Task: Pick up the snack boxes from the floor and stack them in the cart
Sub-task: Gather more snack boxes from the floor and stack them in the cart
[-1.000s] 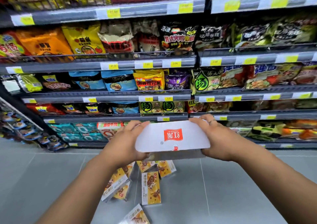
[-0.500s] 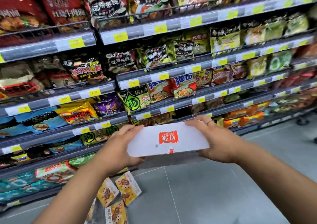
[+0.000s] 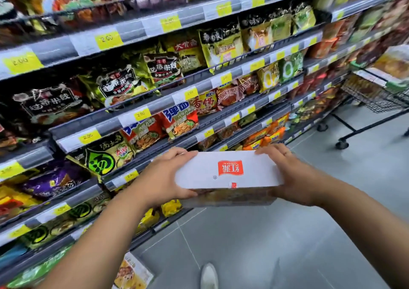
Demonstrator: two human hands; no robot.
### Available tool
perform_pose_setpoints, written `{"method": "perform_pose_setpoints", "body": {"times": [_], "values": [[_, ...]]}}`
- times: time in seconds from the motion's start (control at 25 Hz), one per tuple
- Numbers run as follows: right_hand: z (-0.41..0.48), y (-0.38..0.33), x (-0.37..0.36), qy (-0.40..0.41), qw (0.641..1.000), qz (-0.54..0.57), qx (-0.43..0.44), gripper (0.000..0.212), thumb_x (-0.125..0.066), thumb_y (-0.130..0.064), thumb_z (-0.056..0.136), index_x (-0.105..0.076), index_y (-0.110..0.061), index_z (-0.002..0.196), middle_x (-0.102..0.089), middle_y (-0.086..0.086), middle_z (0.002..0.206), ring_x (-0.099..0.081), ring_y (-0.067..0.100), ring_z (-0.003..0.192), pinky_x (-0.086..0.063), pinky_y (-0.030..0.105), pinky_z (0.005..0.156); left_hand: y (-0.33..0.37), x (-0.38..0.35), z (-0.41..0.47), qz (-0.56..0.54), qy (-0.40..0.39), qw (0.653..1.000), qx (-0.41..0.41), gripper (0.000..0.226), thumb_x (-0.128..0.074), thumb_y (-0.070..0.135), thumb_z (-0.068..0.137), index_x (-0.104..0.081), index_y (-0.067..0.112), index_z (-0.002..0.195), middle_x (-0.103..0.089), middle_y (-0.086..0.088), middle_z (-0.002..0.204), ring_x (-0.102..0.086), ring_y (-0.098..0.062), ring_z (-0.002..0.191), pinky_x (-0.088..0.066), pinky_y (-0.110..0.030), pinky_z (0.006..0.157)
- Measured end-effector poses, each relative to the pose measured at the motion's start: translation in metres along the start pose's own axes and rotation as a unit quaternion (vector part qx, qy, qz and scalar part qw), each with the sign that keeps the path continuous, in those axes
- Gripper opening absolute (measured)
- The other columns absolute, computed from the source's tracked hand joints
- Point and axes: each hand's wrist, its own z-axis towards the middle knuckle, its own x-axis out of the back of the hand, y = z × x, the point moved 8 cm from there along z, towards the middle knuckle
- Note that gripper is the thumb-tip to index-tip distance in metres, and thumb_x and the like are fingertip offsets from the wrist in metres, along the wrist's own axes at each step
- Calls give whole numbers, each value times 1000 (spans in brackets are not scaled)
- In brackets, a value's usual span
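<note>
A: Lower left corner first. What lies there?

B: One floor box (image 3: 132,273), yellow print facing up, at the foot of the shelves (image 3: 155,109). It is not yet picked up. The frame edge cuts it off, so whether more lie beyond it cannot be told.

A: Left hand?

B: The left hand (image 3: 163,178) grips the left end of the carried box (image 3: 228,173), with fingers curled over the far top edge and the thumb on the near side.

A: And the box itself?

B: It is held in the air at mid-frame, roughly level, white face with a red logo upward. It sits in front of the lower shelves and above the grey floor (image 3: 276,244). A shoe (image 3: 209,275) shows below it.

A: Right hand?

B: The right hand (image 3: 294,178) clasps the right end the same way, fingers over the top and palm against the end. Both hands share the load.

A: Far right?

B: The cart (image 3: 380,105) stands well apart from the carried box, up the aisle. The cart load (image 3: 391,65) is blurred and yellowish, and it looks like boxes already stacked.

A: Progress?

B: Partway, by judgement. Some boxes are in the cart and one is in transit. At least one is left on the floor. The carried box has yet to cross the gap and be set on the stack.
</note>
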Motion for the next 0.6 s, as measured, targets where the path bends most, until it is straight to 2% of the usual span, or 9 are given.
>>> {"method": "perform_pose_setpoints", "body": {"times": [0.08,0.24,0.36,0.6], "values": [[15,19,13,10,999,7,-32,82,-75,-36,75,-21,-42,137,-21,-12,139,-40,22,120,-41,29,94,2,2,43,0,-12,1000,-29,97,-79,57,59,-37,42,145,-31,23,137,-36,-9,127,-32,-29,109],[28,57,40,49,994,27,-92,80,-75,-32,75,-24,-41,137,-19,-14,141,-43,23,119,-44,36,96,17,2,122,25,-43,995,-84,104,-71,69,52,-35,43,146,-33,19,140,-39,-13,128,-34,-37,110],[26,97,59,80,985,44,-143,80,-75,-39,73,-26,-44,135,-22,-14,141,-46,21,116,-45,37,96,46,-4,180,35,-78,987,-135,100,-81,58,58,-34,43,145,-32,23,137,-39,-10,125,-36,-34,107],[6,193,103,129,968,41,-209,79,-72,-49,74,-24,-45,136,-27,-10,140,-50,20,112,-46,36,93,128,-41,285,28,-125,968,-215,98,-87,48,61,-37,40,145,-34,18,138,-41,-6,125,-34,-29,108]]}}
